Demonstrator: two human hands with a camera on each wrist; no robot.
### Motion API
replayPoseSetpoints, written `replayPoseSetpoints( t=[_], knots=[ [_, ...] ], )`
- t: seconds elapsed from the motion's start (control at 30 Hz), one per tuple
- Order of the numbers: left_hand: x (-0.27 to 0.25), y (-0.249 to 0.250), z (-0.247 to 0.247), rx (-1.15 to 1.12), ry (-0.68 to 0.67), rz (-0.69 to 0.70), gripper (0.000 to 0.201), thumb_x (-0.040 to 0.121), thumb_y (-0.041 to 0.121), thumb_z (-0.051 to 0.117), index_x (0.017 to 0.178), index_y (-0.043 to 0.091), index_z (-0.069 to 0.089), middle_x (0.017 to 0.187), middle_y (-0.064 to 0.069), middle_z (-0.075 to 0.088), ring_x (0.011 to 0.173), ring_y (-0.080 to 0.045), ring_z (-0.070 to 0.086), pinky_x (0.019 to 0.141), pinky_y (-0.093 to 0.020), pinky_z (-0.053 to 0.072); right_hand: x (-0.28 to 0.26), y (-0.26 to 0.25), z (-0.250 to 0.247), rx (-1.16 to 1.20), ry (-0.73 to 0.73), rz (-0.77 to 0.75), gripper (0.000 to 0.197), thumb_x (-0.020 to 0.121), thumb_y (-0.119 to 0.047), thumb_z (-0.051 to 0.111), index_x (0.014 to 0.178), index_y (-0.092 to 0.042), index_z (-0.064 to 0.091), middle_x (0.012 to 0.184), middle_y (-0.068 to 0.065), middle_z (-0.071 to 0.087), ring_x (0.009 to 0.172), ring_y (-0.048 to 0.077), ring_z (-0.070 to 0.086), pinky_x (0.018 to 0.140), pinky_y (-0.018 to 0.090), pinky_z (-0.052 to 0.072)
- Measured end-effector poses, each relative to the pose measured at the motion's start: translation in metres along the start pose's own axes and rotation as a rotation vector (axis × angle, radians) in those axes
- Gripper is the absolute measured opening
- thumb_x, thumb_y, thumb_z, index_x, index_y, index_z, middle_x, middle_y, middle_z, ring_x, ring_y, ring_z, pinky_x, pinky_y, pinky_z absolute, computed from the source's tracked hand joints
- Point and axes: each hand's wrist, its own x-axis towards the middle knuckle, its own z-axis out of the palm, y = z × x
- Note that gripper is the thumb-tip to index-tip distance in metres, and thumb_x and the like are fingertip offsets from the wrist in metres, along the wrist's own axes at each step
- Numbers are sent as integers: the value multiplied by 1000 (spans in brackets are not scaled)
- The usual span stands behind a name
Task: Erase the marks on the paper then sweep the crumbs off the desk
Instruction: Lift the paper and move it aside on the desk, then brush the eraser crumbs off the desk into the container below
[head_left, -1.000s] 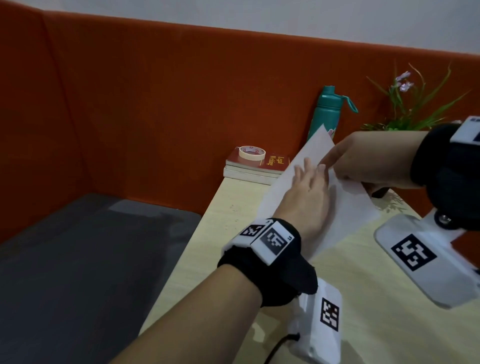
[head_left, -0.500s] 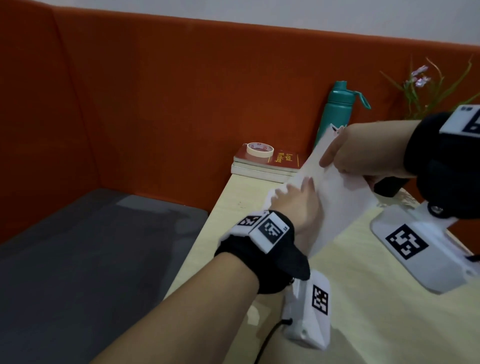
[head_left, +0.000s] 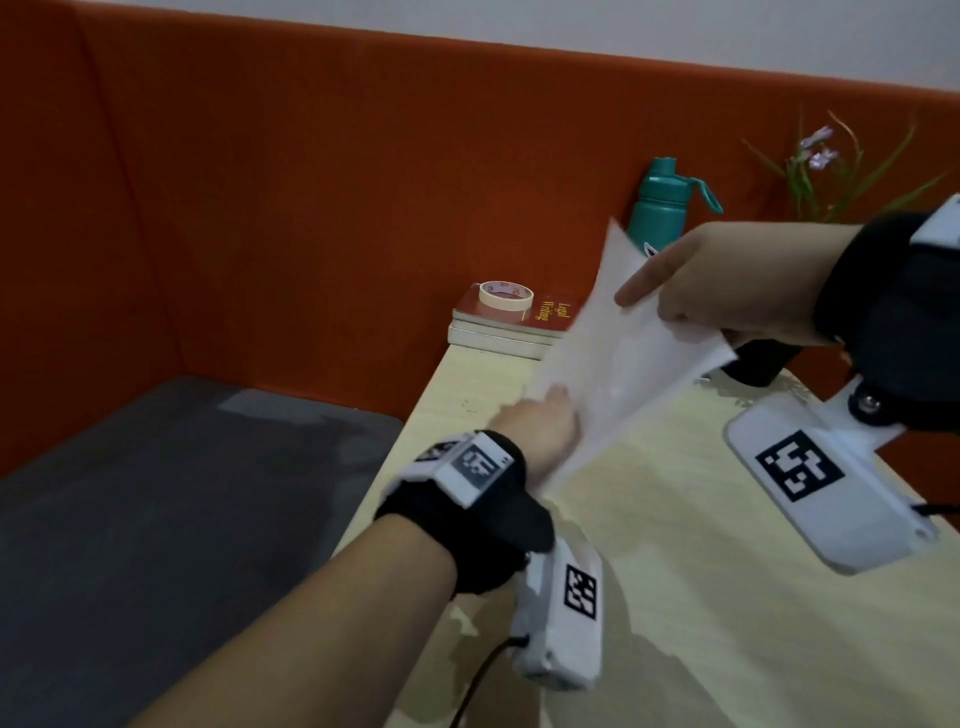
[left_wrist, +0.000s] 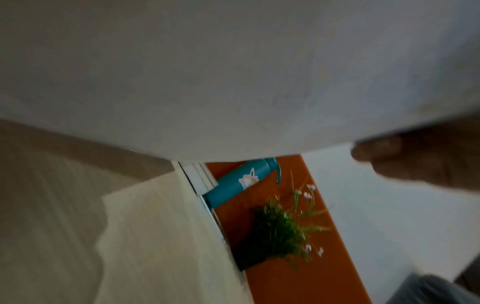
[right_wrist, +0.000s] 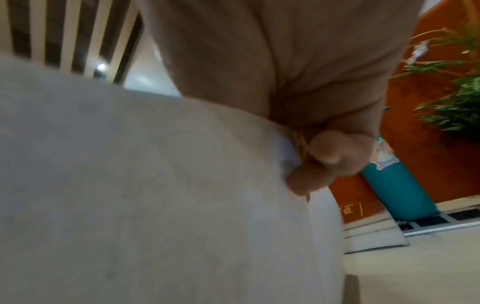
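**Tipping the sheet to shed its crumbs**

The sheet of paper (head_left: 618, 364) is lifted off the pale wooden desk (head_left: 701, 597), tilted steeply with its high corner at about 12 o'clock and its low edge running toward 7 o'clock, near the desk's left rim. The right hand (head_left: 727, 291) pinches the upper right edge between thumb and curled fingers (right_wrist: 324, 152). The left hand (head_left: 540, 431) sits at the low corner at 8 o'clock; its fingers are hidden behind the sheet, so whether it grips or merely props I cannot tell. No marks or crumbs can be made out through the blur.

Judged from this, the step is shaking debris off. Keep the slope aimed past the 9 o'clock edge, away from the books (head_left: 511, 327), tape roll (head_left: 505, 295) and teal bottle (head_left: 655, 205) at 12 o'clock. Hold lightly; a hard pinch will crease the paper.
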Motion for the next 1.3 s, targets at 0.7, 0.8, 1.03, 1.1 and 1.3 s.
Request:
replayPoseSetpoints(
  t=[0.7,0.8,1.03,1.1,1.3],
  knots=[
    [15,39,95,242,-40,241,36,85,-1,57,119,11,60,128,-12,56,106,-33,61,90,-40,53,-7,245,16,72,195,412,32,91,-5,50,116,-23,59,122,8,57,76,22,62,55,33,48],
    [15,33,108,374,-44,214,12,87,-3,54,89,7,60,124,-16,56,104,-34,61,87,-39,54,-6,259,28,43,98,458,29,92,-8,46,115,-19,59,105,8,62,74,21,59,50,27,39],
    [21,25,106,561,-121,136,38,87,3,59,65,19,33,77,2,43,88,-26,62,71,-30,49,-6,237,5,-394,-114,503,40,97,-44,41,80,-12,57,79,2,58,76,22,52,68,29,44],
    [16,25,101,611,-121,184,25,88,8,59,76,19,41,94,-3,53,87,-21,54,72,-27,45,-5,211,-15,-413,-38,468,48,99,-45,36,77,-9,60,79,7,62,75,24,57,70,33,45],
    [-11,31,59,590,42,333,45,96,42,45,85,3,64,86,-8,66,76,-25,65,69,-32,55,31,103,-30,-121,67,131,33,102,-11,34,118,-2,62,126,13,61,100,26,55,96,32,40]
  ],
)
